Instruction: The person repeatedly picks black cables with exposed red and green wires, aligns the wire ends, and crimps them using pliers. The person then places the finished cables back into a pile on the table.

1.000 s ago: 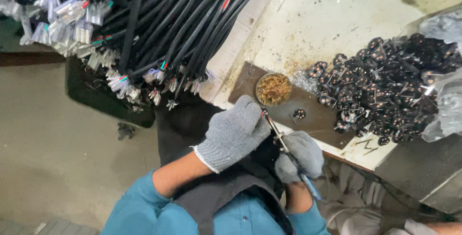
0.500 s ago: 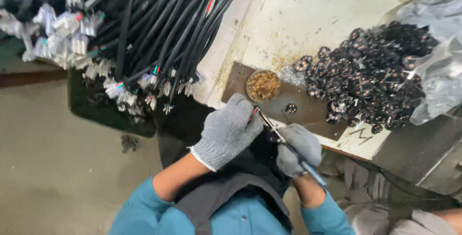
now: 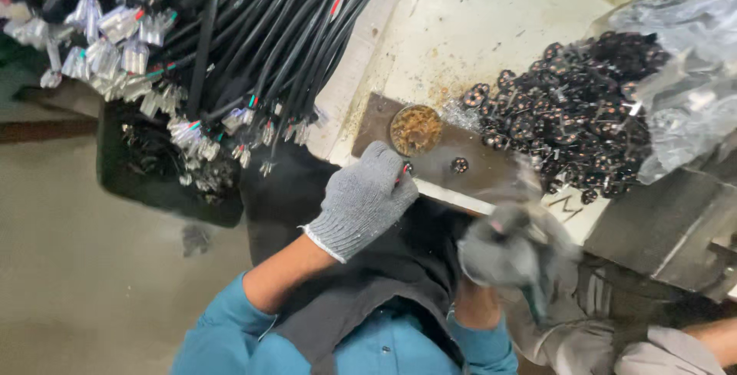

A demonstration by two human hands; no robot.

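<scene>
My left hand point(image 3: 362, 202), in a grey knit glove, is closed on the end of a thin cable with red and green wire tips point(image 3: 404, 168). It rests at the near edge of a dark metal plate point(image 3: 491, 175). My right hand point(image 3: 503, 251), also in a grey glove, is motion-blurred to the right. It grips the handle of a thin rod-like tool point(image 3: 537, 304), whose tip is lost in the blur. On the plate sit a round tin of brown residue point(image 3: 415, 129) and one small black round part point(image 3: 459, 165).
A thick bundle of black cables with white connectors point(image 3: 230, 45) hangs over the bench's left side. A heap of small black round parts point(image 3: 583, 110) spills from a clear plastic bag point(image 3: 683, 75) at the right. A grey metal block point(image 3: 668, 229) stands at the near right.
My right hand has pulled the tool away from my left hand, down and to the right, and now blurs. My left hand stays at the plate's edge.
</scene>
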